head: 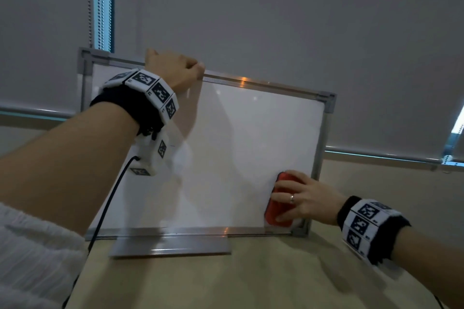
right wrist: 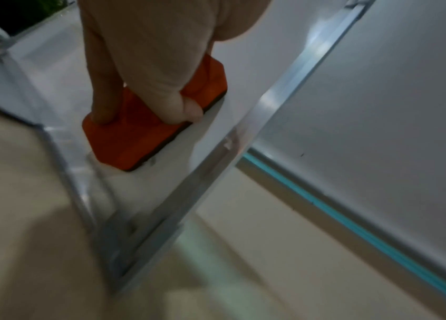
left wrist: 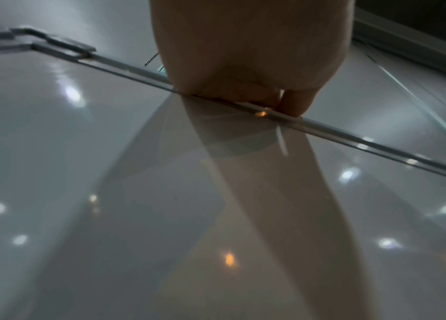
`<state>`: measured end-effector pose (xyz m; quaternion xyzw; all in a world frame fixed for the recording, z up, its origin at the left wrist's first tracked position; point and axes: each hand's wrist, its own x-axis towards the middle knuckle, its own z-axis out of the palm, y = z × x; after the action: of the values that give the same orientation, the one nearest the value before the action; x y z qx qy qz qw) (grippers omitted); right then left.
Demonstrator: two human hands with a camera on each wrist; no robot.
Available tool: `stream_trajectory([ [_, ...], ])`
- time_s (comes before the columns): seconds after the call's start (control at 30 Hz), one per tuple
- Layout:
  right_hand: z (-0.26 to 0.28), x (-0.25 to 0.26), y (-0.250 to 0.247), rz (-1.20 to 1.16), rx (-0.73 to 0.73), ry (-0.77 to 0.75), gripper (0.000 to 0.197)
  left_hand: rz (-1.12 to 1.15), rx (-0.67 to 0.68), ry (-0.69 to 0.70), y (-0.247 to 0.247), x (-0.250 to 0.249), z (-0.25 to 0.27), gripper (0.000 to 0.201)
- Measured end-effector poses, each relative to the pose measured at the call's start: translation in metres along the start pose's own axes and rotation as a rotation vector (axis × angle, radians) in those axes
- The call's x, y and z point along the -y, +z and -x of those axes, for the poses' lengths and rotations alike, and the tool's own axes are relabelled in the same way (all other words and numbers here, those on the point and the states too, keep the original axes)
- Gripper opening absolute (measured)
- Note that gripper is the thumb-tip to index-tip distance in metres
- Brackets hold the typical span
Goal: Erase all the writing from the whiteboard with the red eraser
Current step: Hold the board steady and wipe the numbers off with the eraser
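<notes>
1. Eraser check: red eraser (head: pixel 281 199) pressed flat on the whiteboard (head: pixel 238 145), down in the lower corner on the right-hand side, right hand (head: pixel 305 199) on top of it.
2. Right fingers (right wrist: pixel 101 86) curled over the red back, thumb tucked along the edge nearest the side frame, so a proper grip rather than a flat push. Dark felt strip just visible under the rim in the right wrist view, touching the board.
3. Left hand (head: pixel 173 70) up on the top rail, left fingers (left wrist: pixel 296 104) hooked over the metal edge, steadying the board where it stands on the desk (head: pixel 251 278).
4. Key relation: long axis of the eraser roughly vertical, side frame just beside the thumb, bottom frame just below the fingertips. All the open board lies away from the fingers toward the other hand and upward, so probably only a sideways or upward stroke left from here.
5. Right hand already on the tool, left hand well apart from it, busy holding.
6. Hard to tell: no writing visible anywhere on the surface, only glare spots and arm reflections. Patch behind the left wrist band and under the eraser itself hidden, so possibly some marks there. Looks close to done, but can't confirm.
</notes>
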<state>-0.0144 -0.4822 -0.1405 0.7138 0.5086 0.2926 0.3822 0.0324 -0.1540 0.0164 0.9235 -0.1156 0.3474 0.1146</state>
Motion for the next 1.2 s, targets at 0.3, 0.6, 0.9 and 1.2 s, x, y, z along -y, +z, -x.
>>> stream_trajectory([
  [0.3, 0.020, -0.016, -0.009, -0.019, 0.012, 0.125, 0.040, 0.006, 0.015, -0.017, 0.003, -0.004, -0.001, 0.032],
  [0.6, 0.036, -0.048, -0.008, 0.040, -0.102, 0.087, 0.040, 0.010, 0.027, -0.022, 0.005, -0.007, 0.001, 0.041],
  [0.9, 0.040, 0.004, 0.023, -0.029, 0.062, 0.084, 0.048, -0.016, -0.008, -0.008, 0.006, -0.004, -0.004, 0.044],
  [1.2, 0.014, -0.085, -0.017, -0.099, -0.478, 0.536, 0.040, -0.003, 0.003, -0.008, 0.009, -0.004, -0.004, 0.049],
])
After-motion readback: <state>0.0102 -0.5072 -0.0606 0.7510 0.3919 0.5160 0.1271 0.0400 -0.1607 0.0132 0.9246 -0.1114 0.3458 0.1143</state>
